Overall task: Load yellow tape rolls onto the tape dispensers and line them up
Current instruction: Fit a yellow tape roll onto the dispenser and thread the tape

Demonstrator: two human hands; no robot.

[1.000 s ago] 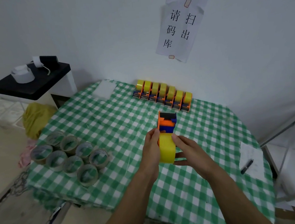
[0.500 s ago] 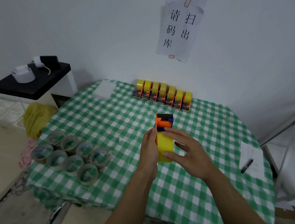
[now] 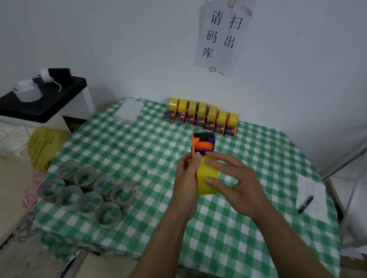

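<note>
My right hand (image 3: 233,183) just came flat over the yellow tape roll (image 3: 206,176), pressing it into the dispenser (image 3: 203,143) my left grip (image 3: 187,182) clamps above the tabletop (image 3: 134,147) (nearly seated, row next).

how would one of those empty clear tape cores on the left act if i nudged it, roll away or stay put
Probably stay put: the empty tape cores all lie flat on their open ends on the checked tablecloth, so a nudge would likely slide one rather than roll it. They look hollow and thin-walled, so likely very light. Packed close together, a pushed one would probably bump its neighbours.
</note>
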